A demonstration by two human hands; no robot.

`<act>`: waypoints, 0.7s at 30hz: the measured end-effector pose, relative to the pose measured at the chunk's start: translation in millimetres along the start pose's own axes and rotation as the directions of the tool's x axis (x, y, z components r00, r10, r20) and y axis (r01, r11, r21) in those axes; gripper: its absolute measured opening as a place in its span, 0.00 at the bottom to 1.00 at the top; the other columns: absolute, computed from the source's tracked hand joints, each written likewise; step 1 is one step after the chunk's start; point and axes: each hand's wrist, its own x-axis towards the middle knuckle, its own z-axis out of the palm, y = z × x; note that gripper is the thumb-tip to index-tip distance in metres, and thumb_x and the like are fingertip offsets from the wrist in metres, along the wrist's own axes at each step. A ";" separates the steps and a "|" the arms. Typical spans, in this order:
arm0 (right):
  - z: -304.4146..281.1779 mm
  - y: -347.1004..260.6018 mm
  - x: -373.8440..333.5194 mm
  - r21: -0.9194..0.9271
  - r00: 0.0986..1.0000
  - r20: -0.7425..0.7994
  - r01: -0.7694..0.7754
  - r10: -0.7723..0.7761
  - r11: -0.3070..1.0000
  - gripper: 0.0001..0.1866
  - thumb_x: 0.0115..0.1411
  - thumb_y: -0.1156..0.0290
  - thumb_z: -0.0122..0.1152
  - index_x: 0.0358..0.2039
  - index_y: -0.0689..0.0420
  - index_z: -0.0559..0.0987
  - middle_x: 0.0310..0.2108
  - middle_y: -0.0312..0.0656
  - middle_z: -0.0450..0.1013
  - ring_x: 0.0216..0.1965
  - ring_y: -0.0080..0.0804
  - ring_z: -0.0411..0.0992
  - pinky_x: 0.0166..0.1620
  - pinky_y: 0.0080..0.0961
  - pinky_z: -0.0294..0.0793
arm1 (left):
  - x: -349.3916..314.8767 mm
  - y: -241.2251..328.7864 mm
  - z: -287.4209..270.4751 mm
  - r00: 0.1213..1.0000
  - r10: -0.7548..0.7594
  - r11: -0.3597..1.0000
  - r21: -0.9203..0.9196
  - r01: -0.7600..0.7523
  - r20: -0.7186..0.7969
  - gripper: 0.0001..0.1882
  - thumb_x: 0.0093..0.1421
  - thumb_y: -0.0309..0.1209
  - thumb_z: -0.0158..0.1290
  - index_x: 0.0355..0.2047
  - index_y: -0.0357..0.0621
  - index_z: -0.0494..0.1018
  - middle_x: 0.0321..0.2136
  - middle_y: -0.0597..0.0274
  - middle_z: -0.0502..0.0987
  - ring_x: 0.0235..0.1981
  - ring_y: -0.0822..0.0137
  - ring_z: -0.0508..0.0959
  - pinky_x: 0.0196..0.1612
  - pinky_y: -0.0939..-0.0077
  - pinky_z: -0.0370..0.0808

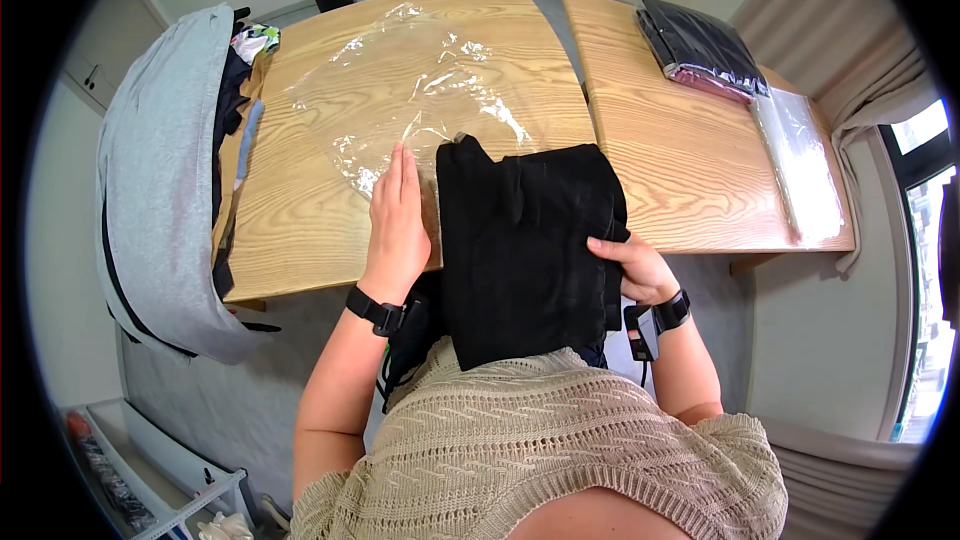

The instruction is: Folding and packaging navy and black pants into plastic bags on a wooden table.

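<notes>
Black garment (530, 260), frame centre: right hand (640, 268) pinches its edge, presumably keeping layers together. Left hand (397, 235) straight, fingers together, by clear plastic (420, 90); contact unclear.

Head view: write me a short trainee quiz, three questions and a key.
1. Multiple choice. Which hand has its thumb on top of the folded black cloth?
a) left hand
b) right hand
c) neither hand

2. True or false: the left hand is curled into a tight fist.

3. Fill in the blank: of the two tables, the dark glossy bundle lies on the ____ one.

Key:
1. b
2. False. The left hand is held with its fingers out straight.
3. right
</notes>
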 end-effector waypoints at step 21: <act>-7.6 -15.1 19.1 0.271 0.999 -0.039 -0.011 0.023 0.963 0.19 0.62 0.76 0.53 0.52 0.70 0.68 0.48 0.54 0.72 0.47 0.43 0.74 0.52 0.38 0.75 | -11.5 -4.0 -2.5 0.997 0.021 0.993 0.114 -0.029 0.074 0.42 0.44 0.07 0.42 0.63 0.35 0.50 0.64 0.50 0.52 0.54 0.46 0.63 0.57 0.59 0.61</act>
